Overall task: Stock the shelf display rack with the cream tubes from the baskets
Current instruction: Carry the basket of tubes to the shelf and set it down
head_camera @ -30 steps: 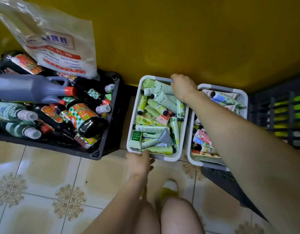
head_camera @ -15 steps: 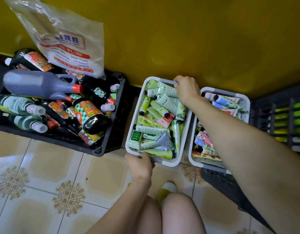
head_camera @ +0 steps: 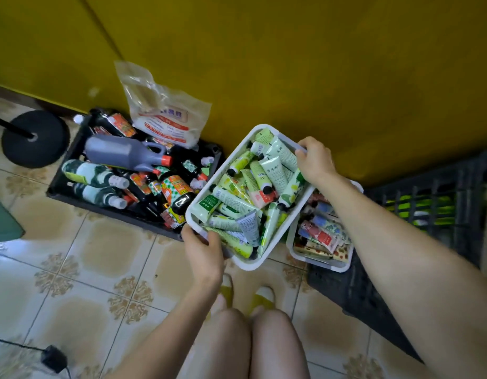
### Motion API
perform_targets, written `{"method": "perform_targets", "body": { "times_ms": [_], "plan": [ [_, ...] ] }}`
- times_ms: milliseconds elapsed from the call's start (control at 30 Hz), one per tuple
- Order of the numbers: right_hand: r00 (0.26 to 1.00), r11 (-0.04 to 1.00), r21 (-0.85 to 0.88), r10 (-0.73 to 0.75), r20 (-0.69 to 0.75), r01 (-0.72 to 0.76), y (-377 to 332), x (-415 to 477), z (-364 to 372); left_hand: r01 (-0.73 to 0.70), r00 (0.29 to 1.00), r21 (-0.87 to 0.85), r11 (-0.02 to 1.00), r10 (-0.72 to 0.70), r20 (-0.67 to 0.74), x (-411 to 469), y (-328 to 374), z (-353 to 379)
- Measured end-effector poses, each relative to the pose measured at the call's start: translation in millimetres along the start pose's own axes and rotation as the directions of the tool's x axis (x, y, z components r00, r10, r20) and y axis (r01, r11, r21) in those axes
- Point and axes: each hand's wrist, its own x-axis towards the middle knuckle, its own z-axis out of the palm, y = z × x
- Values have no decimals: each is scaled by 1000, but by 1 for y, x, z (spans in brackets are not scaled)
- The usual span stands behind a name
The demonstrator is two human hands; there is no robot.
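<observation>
I am holding the basket [head_camera: 251, 265] by its two short ends. My left hand [head_camera: 202, 251] is clenched on the near end, thumb over the rim and fingers curled under. My right hand [head_camera: 316, 160] is grasping the far end the same way, fingers hooked over the rim bar.

1. Grip layout. I am taking opposite ends so the load is hanging between the two grips, not levering on one wrist. The basket is full, so a one-handed hold would probably tip it.

2. Load position. The tubes [head_camera: 272, 173] are lying loose and piled between my hands, mostly green, heaped to about rim height. None is in my fingers; all are riding inside the basket.

3. Attitude. The basket is lying skewed, far grip to the right of the near grip. One long side is overlapping the bottle crate [head_camera: 100, 212] just beyond my left hand; the other is covering part of the second basket [head_camera: 332, 266] below my right forearm. From this overlap I am judging that the basket is clear of the floor [head_camera: 105, 269].

4. Stage. No rack is showing in view, so I am reading this as the carry stage, with no stocking done yet. The second basket, holding pink and blue tubes, is sitting on the floor, ungripped.

5. Caution. With tubes heaped to the rim, I am treating any further tilt toward either grip as a spill risk.
</observation>
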Motion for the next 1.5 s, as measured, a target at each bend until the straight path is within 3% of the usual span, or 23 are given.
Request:
{"method": "perform_targets", "body": {
  "times_ms": [267,567,967,1133,1500],
  "plan": [
    [1000,989,147,-16,-21,19,-63,-70,-85,-178,983,-7,984,178,-52,-42,96,-78],
    [995,958,279,-44,-89,68,-141,-141,-164,-271,958,-19,962,268,-97,-88,181,-161],
    [940,901,275,-338,-42,336,-214,-203,-222,-372,875,-90,924,316,-367,-175,229,-245],
    [856,839,227,-515,37,495,-241,-232,-231,-371,821,-117,921,267,-504,-226,221,-276],
    [574,637,290,-770,278,715,-303,-343,-198,-345,603,-241,907,18,-797,-347,156,-350]
  ]
}}
